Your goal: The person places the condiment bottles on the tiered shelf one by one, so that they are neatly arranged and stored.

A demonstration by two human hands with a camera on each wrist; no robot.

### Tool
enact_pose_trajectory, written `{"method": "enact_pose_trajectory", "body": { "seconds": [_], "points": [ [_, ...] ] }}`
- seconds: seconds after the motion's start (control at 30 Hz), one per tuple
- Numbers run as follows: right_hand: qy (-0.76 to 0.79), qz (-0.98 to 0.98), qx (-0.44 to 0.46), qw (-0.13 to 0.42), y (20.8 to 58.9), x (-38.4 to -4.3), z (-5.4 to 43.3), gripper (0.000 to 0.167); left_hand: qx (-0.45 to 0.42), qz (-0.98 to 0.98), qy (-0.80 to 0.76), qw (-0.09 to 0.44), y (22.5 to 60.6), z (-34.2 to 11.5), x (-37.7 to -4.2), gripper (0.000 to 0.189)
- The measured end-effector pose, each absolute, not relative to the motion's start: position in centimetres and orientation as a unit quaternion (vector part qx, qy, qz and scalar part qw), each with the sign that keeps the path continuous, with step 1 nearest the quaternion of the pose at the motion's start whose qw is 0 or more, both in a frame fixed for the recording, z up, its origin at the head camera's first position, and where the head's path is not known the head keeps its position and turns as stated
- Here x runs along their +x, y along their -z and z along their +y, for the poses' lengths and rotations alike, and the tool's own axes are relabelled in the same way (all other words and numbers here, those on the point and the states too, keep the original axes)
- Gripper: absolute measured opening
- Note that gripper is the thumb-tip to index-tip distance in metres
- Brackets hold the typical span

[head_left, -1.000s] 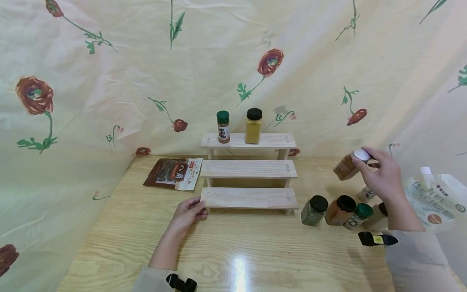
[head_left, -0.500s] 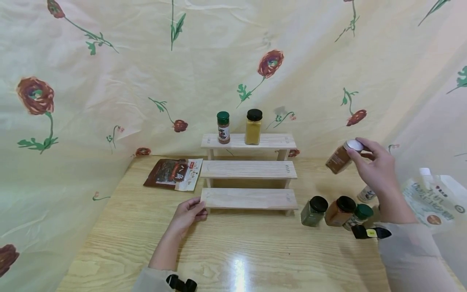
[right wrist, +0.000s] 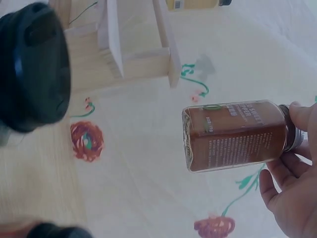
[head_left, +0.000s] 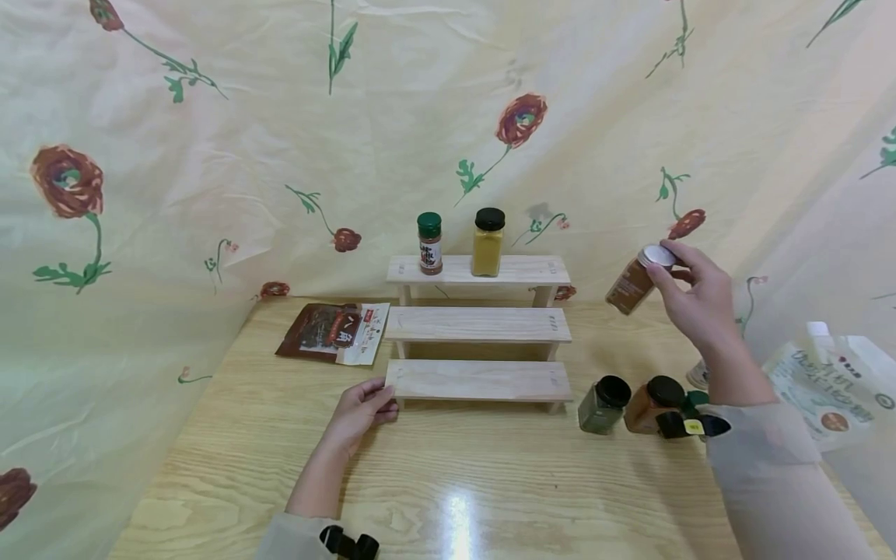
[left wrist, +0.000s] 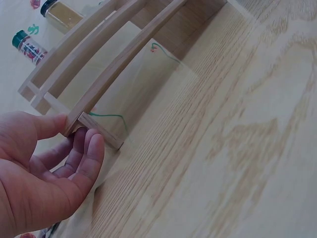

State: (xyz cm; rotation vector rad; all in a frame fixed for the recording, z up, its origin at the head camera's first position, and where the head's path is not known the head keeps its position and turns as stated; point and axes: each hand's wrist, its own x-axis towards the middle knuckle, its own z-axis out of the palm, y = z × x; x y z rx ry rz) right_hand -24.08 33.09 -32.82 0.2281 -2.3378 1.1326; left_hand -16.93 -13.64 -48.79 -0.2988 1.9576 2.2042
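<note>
The right hand (head_left: 702, 299) pinches a raised brown jar (head_left: 629, 287) by its cap (head_left: 656, 257), right of the rack (head_left: 479, 323); its strap (head_left: 673, 425) mostly hides a green-capped bottle (head_left: 694, 400). The left hand (head_left: 359, 411), fingers curled, grips the rack's end.

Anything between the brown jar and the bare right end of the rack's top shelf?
Nothing visible: the gap from the brown jar, held by the right hand, to that end of the top shelf looks open. The yellow jar stands farther left on that shelf; the green jar is off that line.
</note>
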Motion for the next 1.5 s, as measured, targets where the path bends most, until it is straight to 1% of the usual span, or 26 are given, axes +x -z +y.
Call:
{"method": "enact_pose_trajectory", "body": {
  "seconds": [0.2, 0.43, 0.7, 0.93, 1.27, 1.5],
  "points": [
    [-0.44, -0.855, 0.101, 0.257, 32.0, -25.0, 31.8, 0.048, -0.102, 0.66, -0.739, 0.09, 48.8, -13.7, -17.0, 0.038],
    [-0.453, -0.845, 0.118, 0.259, 31.2, -26.1, 30.5, 0.045, -0.097, 0.658, -0.742, 0.09, 48.6, -13.6, -17.2, 0.039],
    [-0.466, -0.842, 0.126, 0.239, 30.4, -27.4, 29.4, 0.044, -0.101, 0.662, -0.737, 0.089, 48.5, -13.6, -17.2, 0.038],
    [-0.482, -0.841, 0.162, 0.185, 29.9, -28.6, 28.2, 0.046, -0.099, 0.656, -0.743, 0.088, 48.6, -13.6, -17.1, 0.038],
    [-0.452, -0.863, 0.191, 0.121, 29.1, -30.6, 26.4, 0.047, -0.092, 0.649, -0.749, 0.09, 48.8, -13.6, -17.1, 0.04],
    [-0.458, -0.861, 0.213, 0.057, 28.9, -32.0, 26.0, 0.048, -0.094, 0.65, -0.749, 0.088, 48.9, -13.7, -17.0, 0.038]
  ]
}}
